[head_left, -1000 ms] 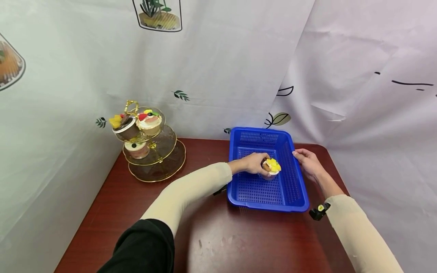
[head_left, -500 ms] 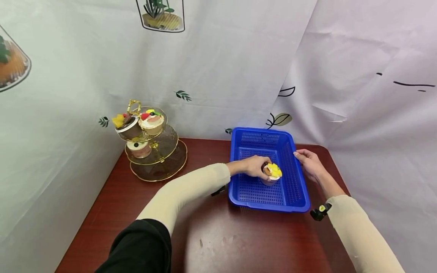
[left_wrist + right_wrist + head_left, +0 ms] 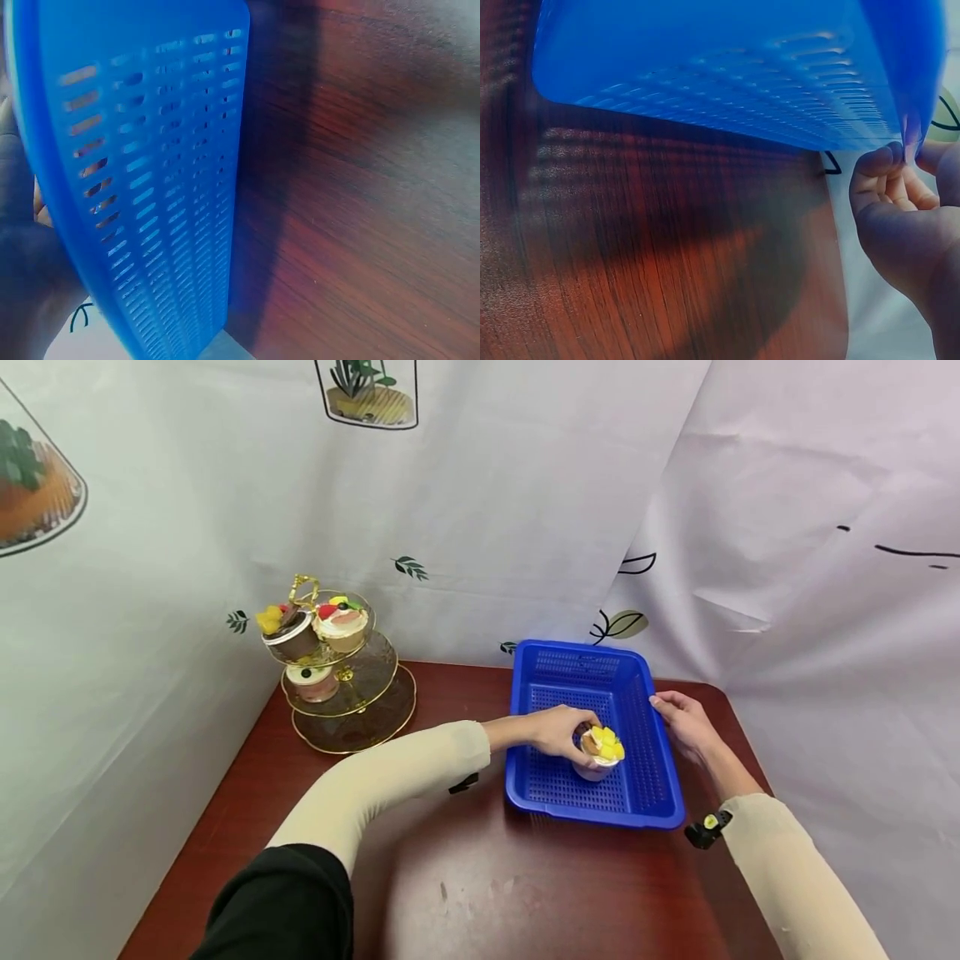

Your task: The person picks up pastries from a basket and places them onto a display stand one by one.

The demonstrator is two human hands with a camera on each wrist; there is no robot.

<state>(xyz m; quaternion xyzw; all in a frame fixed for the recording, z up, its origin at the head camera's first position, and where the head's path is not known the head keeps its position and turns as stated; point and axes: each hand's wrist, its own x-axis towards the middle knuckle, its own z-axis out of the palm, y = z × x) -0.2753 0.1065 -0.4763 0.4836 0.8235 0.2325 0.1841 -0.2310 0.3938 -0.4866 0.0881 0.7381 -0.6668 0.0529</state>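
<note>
Inside the blue plastic basket (image 3: 551, 811), my left hand (image 3: 561, 732) grips a dessert cup (image 3: 602, 750) topped with yellow fruit pieces and cream. Thumb and fingers curl round the cup's side. My right hand (image 3: 684, 724) pinches the basket's right rim between thumb and fingers, which the right wrist view shows from below, with the right hand (image 3: 904, 202) at the rim. In the left wrist view the basket's perforated wall (image 3: 165, 150) covers most of the left hand and hides the cup.
A gold-rimmed three-tier stand (image 3: 354, 727) is at the back left of the brown table (image 3: 480, 893). Two dessert cups sit on its top tier, one of them a white-creamed cup (image 3: 341, 627). The middle tier bears another cup (image 3: 313, 683). A patterned white cloth (image 3: 495, 510) hangs behind.
The left hand and its dessert cup have shifted slightly toward the basket's near side. The right hand keeps its hold on the rim. The head view has turned a little left.
</note>
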